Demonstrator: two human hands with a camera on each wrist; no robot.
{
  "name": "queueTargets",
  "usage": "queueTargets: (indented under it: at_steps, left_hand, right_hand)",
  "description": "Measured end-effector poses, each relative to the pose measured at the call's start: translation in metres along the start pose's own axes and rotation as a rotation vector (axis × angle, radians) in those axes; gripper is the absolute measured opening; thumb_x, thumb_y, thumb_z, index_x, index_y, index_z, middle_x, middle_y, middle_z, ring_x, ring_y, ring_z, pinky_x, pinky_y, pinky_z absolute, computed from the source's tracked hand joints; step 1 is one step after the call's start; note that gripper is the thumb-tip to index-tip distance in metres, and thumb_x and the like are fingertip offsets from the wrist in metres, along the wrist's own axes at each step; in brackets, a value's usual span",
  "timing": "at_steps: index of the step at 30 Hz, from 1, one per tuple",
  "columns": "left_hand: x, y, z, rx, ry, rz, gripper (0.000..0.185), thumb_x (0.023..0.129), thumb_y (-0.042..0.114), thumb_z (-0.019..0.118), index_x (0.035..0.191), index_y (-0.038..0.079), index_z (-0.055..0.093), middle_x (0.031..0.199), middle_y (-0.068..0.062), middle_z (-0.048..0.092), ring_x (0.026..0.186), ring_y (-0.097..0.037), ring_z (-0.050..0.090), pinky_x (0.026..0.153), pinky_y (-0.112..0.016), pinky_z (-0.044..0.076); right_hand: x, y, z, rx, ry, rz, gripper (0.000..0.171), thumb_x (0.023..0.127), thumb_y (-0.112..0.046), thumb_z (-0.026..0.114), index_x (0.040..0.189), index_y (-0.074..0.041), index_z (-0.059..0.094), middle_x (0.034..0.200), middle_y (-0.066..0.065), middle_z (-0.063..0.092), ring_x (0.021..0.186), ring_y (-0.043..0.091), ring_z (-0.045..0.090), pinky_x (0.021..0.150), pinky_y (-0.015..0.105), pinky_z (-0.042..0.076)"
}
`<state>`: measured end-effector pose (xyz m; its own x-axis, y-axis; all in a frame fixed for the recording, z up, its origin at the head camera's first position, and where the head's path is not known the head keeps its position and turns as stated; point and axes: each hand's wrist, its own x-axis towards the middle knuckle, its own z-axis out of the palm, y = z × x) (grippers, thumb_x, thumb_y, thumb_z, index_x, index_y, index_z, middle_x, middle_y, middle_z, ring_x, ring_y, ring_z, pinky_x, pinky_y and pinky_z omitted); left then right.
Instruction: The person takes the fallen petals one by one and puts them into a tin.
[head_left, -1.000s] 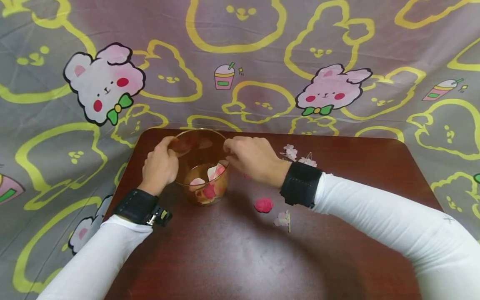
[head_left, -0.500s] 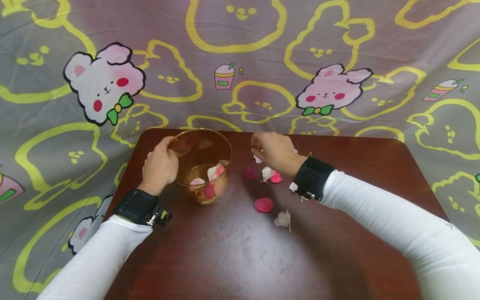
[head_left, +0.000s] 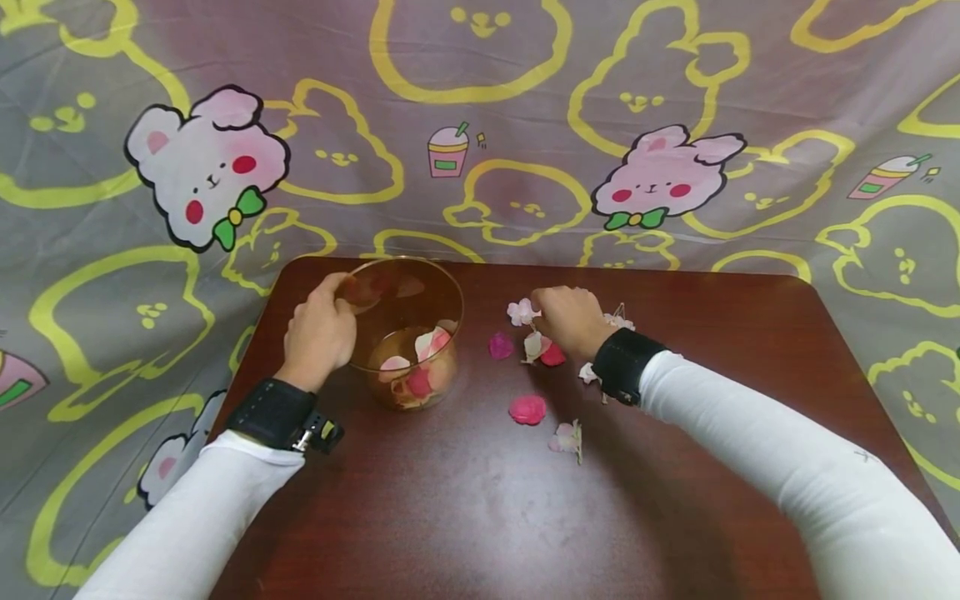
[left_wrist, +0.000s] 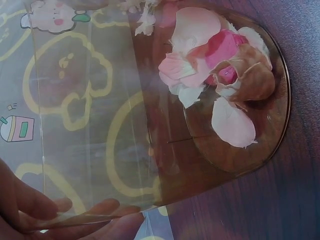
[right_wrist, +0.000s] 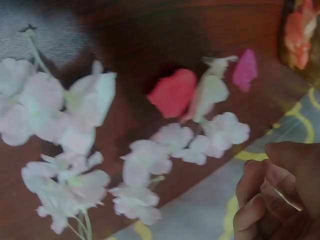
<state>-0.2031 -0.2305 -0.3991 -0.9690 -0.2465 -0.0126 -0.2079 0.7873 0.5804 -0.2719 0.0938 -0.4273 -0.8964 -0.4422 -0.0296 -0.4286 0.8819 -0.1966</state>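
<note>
My left hand (head_left: 321, 333) grips the rim of a deep, see-through amber bowl (head_left: 401, 292) at the table's back left. In the left wrist view the thumb and fingers (left_wrist: 107, 206) lie on both sides of its wall. Pink, white and brownish petals (left_wrist: 227, 65) rest in the bottom. Right of the bowl, my right hand (head_left: 573, 321) hovers over scattered flowers. The right wrist view shows its fingers (right_wrist: 252, 192) loosely bent, with a gap to the thumb and nothing held. Nearby lie pale blossoms (right_wrist: 145, 160), a red petal (right_wrist: 175, 93), a whitish petal (right_wrist: 210, 95) and a purple petal (right_wrist: 245, 70).
Nearer the front of the dark wooden table (head_left: 420, 508) lie another red petal (head_left: 527, 409) and a small blossom with a stem (head_left: 566, 439). More pale blossoms (head_left: 619, 320) sit beyond the right wrist. A patterned cloth (head_left: 517, 108) hangs behind the table.
My right hand has left the bowl's rim and moved right, then slightly lower over the flowers. The left hand and bowl have stayed in place.
</note>
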Motion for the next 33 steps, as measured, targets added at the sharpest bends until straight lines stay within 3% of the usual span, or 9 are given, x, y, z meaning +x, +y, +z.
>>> queueTargets:
  at_steps: [4, 9, 14, 18, 23, 33]
  left_hand:
    - [0.0, 0.0, 0.0, 0.0, -0.004, 0.0, 0.045, 0.106, 0.021, 0.03, 0.148, 0.02, 0.045, 0.135, -0.025, 0.061, 0.096, -0.048, 0.065, 0.064, -0.049, 0.044]
    - [0.001, 0.0, 0.0, 0.001, -0.006, 0.002, 0.045, 0.106, 0.022, 0.029, 0.148, 0.02, 0.045, 0.134, -0.025, 0.061, 0.093, -0.047, 0.064, 0.063, -0.048, 0.043]
    - [0.001, 0.001, 0.0, 0.001, -0.006, 0.006, 0.045, 0.106, 0.021, 0.029, 0.148, 0.02, 0.046, 0.133, -0.025, 0.061, 0.091, -0.045, 0.064, 0.063, -0.047, 0.043]
    - [0.001, 0.001, 0.0, 0.002, -0.008, 0.005, 0.045, 0.106, 0.022, 0.029, 0.148, 0.022, 0.046, 0.135, -0.024, 0.061, 0.096, -0.048, 0.064, 0.065, -0.05, 0.044]
    - [0.001, 0.0, 0.0, 0.003, -0.007, 0.007, 0.045, 0.106, 0.022, 0.029, 0.148, 0.022, 0.046, 0.134, -0.024, 0.061, 0.094, -0.047, 0.064, 0.065, -0.049, 0.044]
    - [0.002, -0.002, 0.0, 0.004, -0.006, 0.005, 0.045, 0.106, 0.022, 0.029, 0.148, 0.022, 0.046, 0.134, -0.024, 0.062, 0.094, -0.047, 0.064, 0.064, -0.049, 0.043]
  right_hand:
    - [-0.001, 0.004, 0.011, -0.025, -0.005, 0.016, 0.018, 0.094, -0.018, 0.069, 0.107, -0.006, 0.072, 0.097, 0.01, 0.076, 0.088, 0.028, 0.072, 0.077, 0.051, 0.057]
    - [-0.001, 0.008, 0.027, -0.041, -0.019, -0.002, 0.009, 0.096, -0.014, 0.065, 0.096, -0.007, 0.07, 0.086, 0.008, 0.074, 0.08, 0.027, 0.072, 0.072, 0.047, 0.058]
    - [-0.001, 0.008, 0.039, -0.059, -0.056, -0.011, 0.013, 0.093, -0.016, 0.07, 0.102, -0.006, 0.07, 0.087, 0.009, 0.074, 0.08, 0.027, 0.071, 0.077, 0.047, 0.056]
    - [-0.002, 0.008, 0.047, -0.045, -0.091, 0.011, 0.008, 0.094, -0.016, 0.065, 0.091, -0.009, 0.069, 0.078, 0.005, 0.067, 0.073, 0.023, 0.064, 0.073, 0.046, 0.054]
    - [-0.001, 0.009, 0.055, -0.042, -0.097, -0.005, 0.015, 0.093, -0.015, 0.063, 0.078, -0.013, 0.064, 0.07, 0.0, 0.056, 0.065, 0.019, 0.053, 0.063, 0.042, 0.05]
    - [-0.003, 0.009, 0.066, -0.149, -0.002, -0.098, 0.011, 0.094, -0.019, 0.068, 0.088, -0.011, 0.072, 0.081, 0.006, 0.074, 0.076, 0.027, 0.071, 0.068, 0.044, 0.057]
